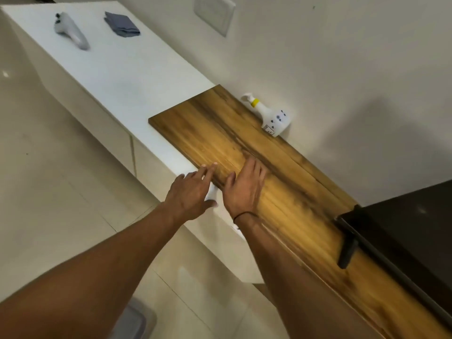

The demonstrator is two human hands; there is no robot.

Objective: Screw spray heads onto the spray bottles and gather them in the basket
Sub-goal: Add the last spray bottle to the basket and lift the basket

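Note:
A white spray bottle [271, 116] with a yellow collar and a white spray head on it stands on the wooden board [244, 143], close against the wall. My left hand [190, 192] hovers flat over the front edge of the white counter, fingers spread, holding nothing. My right hand [244, 187] lies flat on the wooden board beside it, fingers apart and empty. Both hands are well short of the bottle. No basket is clearly in view.
A white handheld controller [71, 30] and a folded grey cloth [122, 24] lie at the far end of the white counter [122, 77]. A dark appliance [403, 231] stands on the board at the right. A grey object [132, 321] sits on the floor below.

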